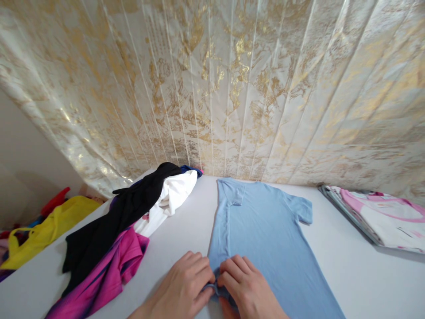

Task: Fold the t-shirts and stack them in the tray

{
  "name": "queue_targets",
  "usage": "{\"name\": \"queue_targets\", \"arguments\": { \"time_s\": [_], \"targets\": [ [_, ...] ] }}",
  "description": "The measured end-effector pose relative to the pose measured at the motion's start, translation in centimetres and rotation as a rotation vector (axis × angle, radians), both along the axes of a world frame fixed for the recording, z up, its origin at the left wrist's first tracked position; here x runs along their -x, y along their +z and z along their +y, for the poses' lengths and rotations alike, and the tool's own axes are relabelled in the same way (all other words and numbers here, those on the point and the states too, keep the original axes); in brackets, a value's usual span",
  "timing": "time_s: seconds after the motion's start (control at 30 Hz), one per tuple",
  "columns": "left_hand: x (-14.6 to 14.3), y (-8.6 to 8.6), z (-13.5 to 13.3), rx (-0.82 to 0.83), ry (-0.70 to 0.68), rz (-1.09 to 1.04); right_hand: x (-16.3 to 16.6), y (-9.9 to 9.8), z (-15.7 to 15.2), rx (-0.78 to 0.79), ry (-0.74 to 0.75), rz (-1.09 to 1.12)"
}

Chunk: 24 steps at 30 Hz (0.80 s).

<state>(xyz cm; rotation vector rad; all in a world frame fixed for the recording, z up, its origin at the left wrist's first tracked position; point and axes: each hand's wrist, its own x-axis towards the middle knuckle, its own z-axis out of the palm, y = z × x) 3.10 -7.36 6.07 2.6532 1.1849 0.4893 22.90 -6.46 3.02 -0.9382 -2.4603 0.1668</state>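
Observation:
A light blue T-shirt (265, 230) lies spread on the white table, its left side folded inward with that sleeve on top. The other sleeve sticks out to the right. My left hand (186, 283) is closed, pinching the shirt's fabric at the lower left edge. Right beside it, my right hand (244, 283) is closed on the same bunched bit of cloth. The two hands' fingertips nearly meet there. The shirt's bottom runs out of view.
Loose clothes in black (122, 221), white (175, 190) and magenta (109, 270) lie heaped at the left. A stack of folded shirts (381, 217) sits at the right. Beyond the table's left edge is a yellow garment (56, 221). A gold-patterned curtain (212, 88) hangs behind.

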Motion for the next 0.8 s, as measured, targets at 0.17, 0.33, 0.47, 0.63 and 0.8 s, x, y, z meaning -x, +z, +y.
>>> {"name": "queue_targets", "arguments": {
  "time_s": [0.17,0.33,0.47,0.63,0.8],
  "targets": [
    [0.2,0.0,-0.1,-0.017,-0.046,0.017,-0.1,0.5,-0.1,-0.08,0.007,0.052],
    [0.4,0.3,-0.2,-0.036,-0.056,0.068,-0.3,1.2,-0.1,-0.071,0.0,0.083],
    [0.3,0.6,-0.2,-0.047,-0.06,0.078,-0.6,1.3,0.0,0.0,0.05,0.07],
    [0.1,0.9,-0.3,-0.09,-0.102,0.047,-0.7,1.0,0.3,0.094,0.027,0.056],
    [0.0,0.9,-0.4,-0.17,-0.174,0.011,-0.6,1.1,0.3,0.202,-0.001,0.074]
  ]
}}
